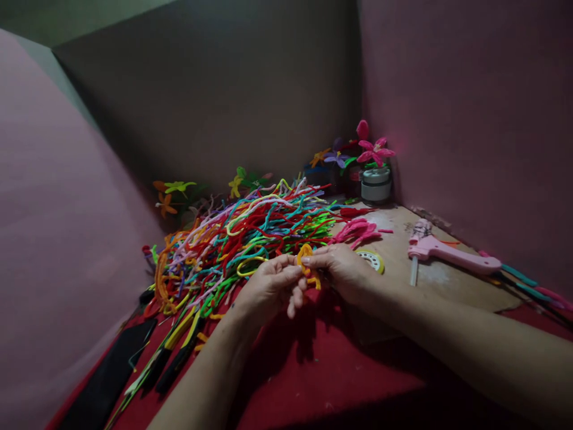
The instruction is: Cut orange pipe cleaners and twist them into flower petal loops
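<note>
Red cloth (pixel 286 373) below, orange loop (pixel 305 249), pinched btwn L & R hands (pixel 275 278) (pixel 344 272)

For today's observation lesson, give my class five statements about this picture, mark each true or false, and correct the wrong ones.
1. The left hand and right hand both hold an orange pipe cleaner. True.
2. The glue gun is blue. False: it is pink.
3. A colourful pile of pipe cleaners lies beyond the hands. True.
4. The pink flower is left of the pile. False: it is to the right, above a grey container.
5. The cloth below the hands is green. False: it is red.
</note>
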